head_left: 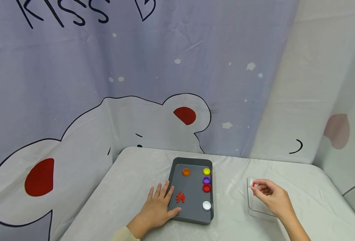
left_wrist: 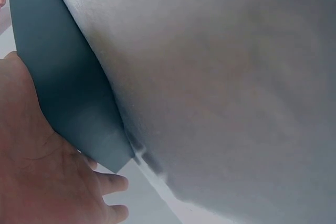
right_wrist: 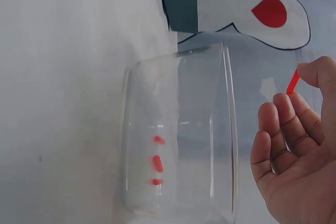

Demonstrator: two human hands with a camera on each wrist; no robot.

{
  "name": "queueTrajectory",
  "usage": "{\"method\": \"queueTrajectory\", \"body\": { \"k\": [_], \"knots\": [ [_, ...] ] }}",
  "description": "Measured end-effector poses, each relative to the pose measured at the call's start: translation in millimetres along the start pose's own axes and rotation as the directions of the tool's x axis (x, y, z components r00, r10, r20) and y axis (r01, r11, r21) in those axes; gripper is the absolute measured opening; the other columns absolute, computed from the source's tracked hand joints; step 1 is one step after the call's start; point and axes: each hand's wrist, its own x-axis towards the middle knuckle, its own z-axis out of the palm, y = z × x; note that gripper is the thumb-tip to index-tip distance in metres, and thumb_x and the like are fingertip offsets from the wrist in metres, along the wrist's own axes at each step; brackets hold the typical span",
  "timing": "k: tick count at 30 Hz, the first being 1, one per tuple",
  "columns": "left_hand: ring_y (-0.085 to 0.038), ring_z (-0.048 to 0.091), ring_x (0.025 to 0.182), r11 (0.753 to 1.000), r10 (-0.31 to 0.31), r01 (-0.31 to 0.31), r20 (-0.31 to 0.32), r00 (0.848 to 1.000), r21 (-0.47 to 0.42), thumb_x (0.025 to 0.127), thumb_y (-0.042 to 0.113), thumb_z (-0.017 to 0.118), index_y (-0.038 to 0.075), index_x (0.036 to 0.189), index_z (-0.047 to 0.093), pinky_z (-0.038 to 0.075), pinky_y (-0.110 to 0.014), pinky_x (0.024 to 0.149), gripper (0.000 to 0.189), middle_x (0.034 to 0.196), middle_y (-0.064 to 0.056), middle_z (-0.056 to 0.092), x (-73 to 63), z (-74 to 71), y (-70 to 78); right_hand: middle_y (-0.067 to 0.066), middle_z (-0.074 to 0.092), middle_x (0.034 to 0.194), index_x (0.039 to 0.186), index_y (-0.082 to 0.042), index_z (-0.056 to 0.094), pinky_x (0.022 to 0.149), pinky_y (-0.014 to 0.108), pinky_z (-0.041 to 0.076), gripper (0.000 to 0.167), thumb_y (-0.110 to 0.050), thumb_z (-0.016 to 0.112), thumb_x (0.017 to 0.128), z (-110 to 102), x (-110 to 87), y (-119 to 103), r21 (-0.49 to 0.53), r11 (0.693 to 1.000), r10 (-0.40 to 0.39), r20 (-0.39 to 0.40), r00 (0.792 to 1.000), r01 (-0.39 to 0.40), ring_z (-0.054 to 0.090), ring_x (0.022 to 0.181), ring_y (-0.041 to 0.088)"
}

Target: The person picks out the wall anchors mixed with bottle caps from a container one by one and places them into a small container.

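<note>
Right hand [head_left: 272,196] pinches a thin red stick [right_wrist: 293,82]; slipping, it could miss the clear rectangular box [right_wrist: 194,103]. Left hand [head_left: 157,208], fingers spread, could jolt the grey rectangular tray [head_left: 192,183].

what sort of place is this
Probably an indoor tabletop work booth: a printed curtain hangs behind a cloth-covered table, which bears a tray and a clear box.
</note>
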Motion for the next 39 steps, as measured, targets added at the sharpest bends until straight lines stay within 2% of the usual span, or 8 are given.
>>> {"method": "queueTrajectory", "body": {
  "k": [7, 15, 23, 35, 39],
  "knots": [
    [-0.046, 0.021, 0.151, 1.0, -0.001, 0.001, -0.015, 1.0, 0.011, 0.095, 0.07, 0.048, 0.008, 0.158, 0.037, 0.012, -0.067, 0.118, 0.089, 0.167, -0.016, 0.021, 1.0, 5.1, -2.7, -0.009, 0.067, 0.079, 0.105, -0.006, 0.074, 0.064, 0.014, 0.049, 0.019, -0.013, 0.079, 0.088, -6, -1.9, 10, 0.009, 1.0, -0.002, -0.02, 1.0, 0.003, 0.063, 0.069, 0.001],
    [-0.045, 0.021, 0.151, 1.0, -0.002, 0.003, -0.035, 0.999, 0.018, 0.095, 0.071, 0.048, 0.01, 0.158, 0.037, 0.012, -0.066, 0.118, 0.088, 0.168, -0.014, 0.021, 3.3, 13.6, -7.2, -0.009, 0.068, 0.081, 0.109, -0.006, 0.074, 0.065, 0.013, 0.049, 0.024, -0.02, 0.079, 0.09, -12, -2.0, 17, -0.032, 0.999, 0.016, -0.012, 1.0, -0.016, 0.063, 0.07, -0.001],
    [-0.045, 0.02, 0.152, 1.0, -0.003, 0.003, -0.032, 0.999, 0.014, 0.095, 0.072, 0.046, 0.011, 0.158, 0.036, 0.011, -0.067, 0.118, 0.089, 0.168, -0.014, 0.019, 3.0, 13.8, -7.3, -0.008, 0.068, 0.083, 0.117, -0.006, 0.073, 0.062, 0.016, 0.047, 0.03, -0.022, 0.077, 0.092, -14, -1.9, 20, -0.068, 0.997, 0.038, 0.007, 0.999, -0.037, 0.061, 0.071, -0.003],
    [-0.046, 0.02, 0.151, 1.0, 0.002, -0.002, -0.028, 1.0, 0.005, 0.096, 0.07, 0.046, 0.009, 0.158, 0.035, 0.011, -0.067, 0.118, 0.088, 0.168, -0.014, 0.018, 1.2, 11.0, -6.2, -0.005, 0.068, 0.086, 0.116, -0.006, 0.073, 0.064, 0.02, 0.051, 0.028, -0.019, 0.077, 0.092, 12, 2.6, 0, 0.014, 1.0, 0.004, 0.039, 0.999, -0.004, 0.062, 0.07, 0.001],
    [-0.046, 0.02, 0.151, 1.0, 0.0, 0.001, -0.026, 1.0, 0.009, 0.096, 0.071, 0.045, 0.01, 0.158, 0.036, 0.011, -0.067, 0.118, 0.088, 0.168, -0.014, 0.019, 0.9, 10.8, -5.2, -0.001, 0.069, 0.088, 0.117, -0.007, 0.072, 0.057, 0.026, 0.053, 0.027, -0.019, 0.076, 0.092, 25, 3.6, -5, 0.073, 0.997, 0.031, 0.087, 0.996, -0.037, 0.063, 0.068, 0.005]
  ]
}}
